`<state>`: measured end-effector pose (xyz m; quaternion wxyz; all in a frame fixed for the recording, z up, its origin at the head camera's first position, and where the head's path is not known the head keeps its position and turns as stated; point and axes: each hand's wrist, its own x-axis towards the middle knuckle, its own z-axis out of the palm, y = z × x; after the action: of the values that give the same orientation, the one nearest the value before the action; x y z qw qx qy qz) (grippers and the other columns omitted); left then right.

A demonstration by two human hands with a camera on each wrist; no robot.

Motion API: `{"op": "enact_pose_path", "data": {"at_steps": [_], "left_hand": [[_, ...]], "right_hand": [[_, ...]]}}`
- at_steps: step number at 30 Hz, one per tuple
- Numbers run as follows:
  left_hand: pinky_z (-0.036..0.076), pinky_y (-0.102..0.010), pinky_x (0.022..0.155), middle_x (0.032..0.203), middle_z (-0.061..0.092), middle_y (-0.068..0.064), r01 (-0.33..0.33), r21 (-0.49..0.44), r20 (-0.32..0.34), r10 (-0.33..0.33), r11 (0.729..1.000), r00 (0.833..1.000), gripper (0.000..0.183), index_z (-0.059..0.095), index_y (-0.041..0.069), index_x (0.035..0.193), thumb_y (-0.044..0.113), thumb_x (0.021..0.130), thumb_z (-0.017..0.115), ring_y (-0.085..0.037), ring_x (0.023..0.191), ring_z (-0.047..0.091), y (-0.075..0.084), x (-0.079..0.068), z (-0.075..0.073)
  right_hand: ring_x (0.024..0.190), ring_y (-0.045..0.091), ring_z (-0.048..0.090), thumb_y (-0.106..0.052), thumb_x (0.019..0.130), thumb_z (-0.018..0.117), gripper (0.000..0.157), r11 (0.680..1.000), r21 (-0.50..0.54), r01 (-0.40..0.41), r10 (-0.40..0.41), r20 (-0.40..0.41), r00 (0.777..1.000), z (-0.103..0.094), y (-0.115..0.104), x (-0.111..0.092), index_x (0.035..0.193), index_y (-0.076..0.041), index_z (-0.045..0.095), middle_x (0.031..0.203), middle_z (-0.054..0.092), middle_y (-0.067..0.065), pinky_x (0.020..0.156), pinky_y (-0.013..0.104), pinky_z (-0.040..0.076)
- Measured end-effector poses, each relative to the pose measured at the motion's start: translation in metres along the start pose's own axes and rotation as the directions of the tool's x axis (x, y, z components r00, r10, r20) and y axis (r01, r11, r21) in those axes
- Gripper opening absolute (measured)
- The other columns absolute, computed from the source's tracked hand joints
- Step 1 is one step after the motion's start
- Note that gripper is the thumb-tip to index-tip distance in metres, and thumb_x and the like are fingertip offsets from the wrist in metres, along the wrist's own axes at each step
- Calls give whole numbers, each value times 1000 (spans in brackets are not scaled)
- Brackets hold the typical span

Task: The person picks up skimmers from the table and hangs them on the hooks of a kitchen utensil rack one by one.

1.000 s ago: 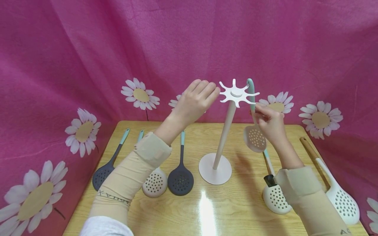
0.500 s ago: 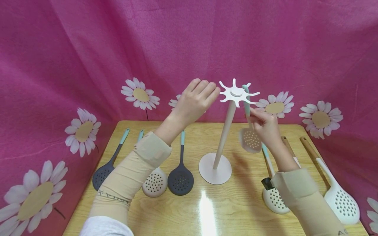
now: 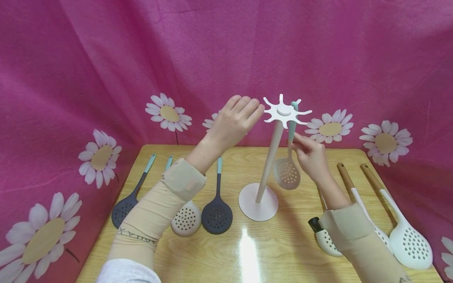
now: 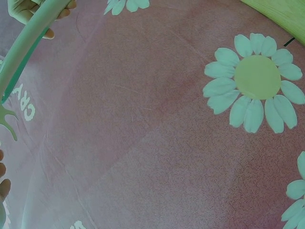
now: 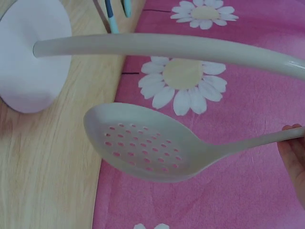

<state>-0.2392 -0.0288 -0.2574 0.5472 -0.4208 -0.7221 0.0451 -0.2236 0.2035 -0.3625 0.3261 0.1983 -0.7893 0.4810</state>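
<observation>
A white utensil stand (image 3: 283,114) with a ring of curved prongs rises from a round base. My left hand (image 3: 235,120) grips one of its left prongs; the fingertips are hidden behind the knuckles. On the right side, my right hand (image 3: 311,153) pinches a beige skimmer (image 3: 286,173) by its stem, below the teal handle. The skimmer hangs upright, its perforated head down beside the pole, and its hooked teal end overlaps a rear-right prong. In the right wrist view the skimmer's head (image 5: 143,143) is close to the stand's pole (image 5: 157,45).
Left of the stand lie two dark skimmers (image 3: 216,216) with teal handles and a beige skimmer (image 3: 185,220). At right, a white skimmer (image 3: 410,243) with a wooden handle lies beside another; a further one with a black piece (image 3: 315,225) is partly under my right forearm. A pink flowered cloth surrounds the table.
My right hand has moved left and slightly down with the skimmer, bringing its hooked end onto the prongs and its head nearer the pole. My left hand has stayed put.
</observation>
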Motion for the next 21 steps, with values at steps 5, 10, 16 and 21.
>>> {"op": "enact_pose_path", "data": {"at_steps": [5,10,16,21], "left_hand": [[42,-30,81,90,57,-5,2,-9,10,-2,1000,1000,17,60,6,96,1,92,44,-21,86,54,0,0,-1],[43,-30,81,90,57,-6,3,-17,17,-3,1000,1000,17,61,6,97,1,92,45,-21,86,54,0,0,-2],[43,-29,80,89,57,-5,7,-30,6,-7,1000,1000,16,60,5,95,1,92,45,-21,84,54,1,1,-2],[43,-30,80,90,57,-6,11,-45,20,-10,999,1000,17,61,5,96,1,91,45,-21,85,54,1,0,-2]], "right_hand": [[80,-14,57,19,75,61,30,999,52,-13,12,5,1000,4,0,-3,104,15,60,90,62,31,70,7,47],[81,-14,57,17,76,60,30,997,70,-41,39,21,999,7,-3,-5,106,16,59,90,62,32,71,8,47],[78,-13,56,14,79,59,29,995,67,-80,77,48,996,7,-10,-6,107,15,59,88,64,30,68,7,47],[77,-11,57,13,80,59,29,992,71,-103,97,74,992,6,-9,-6,109,15,58,88,64,29,69,7,47]]}}
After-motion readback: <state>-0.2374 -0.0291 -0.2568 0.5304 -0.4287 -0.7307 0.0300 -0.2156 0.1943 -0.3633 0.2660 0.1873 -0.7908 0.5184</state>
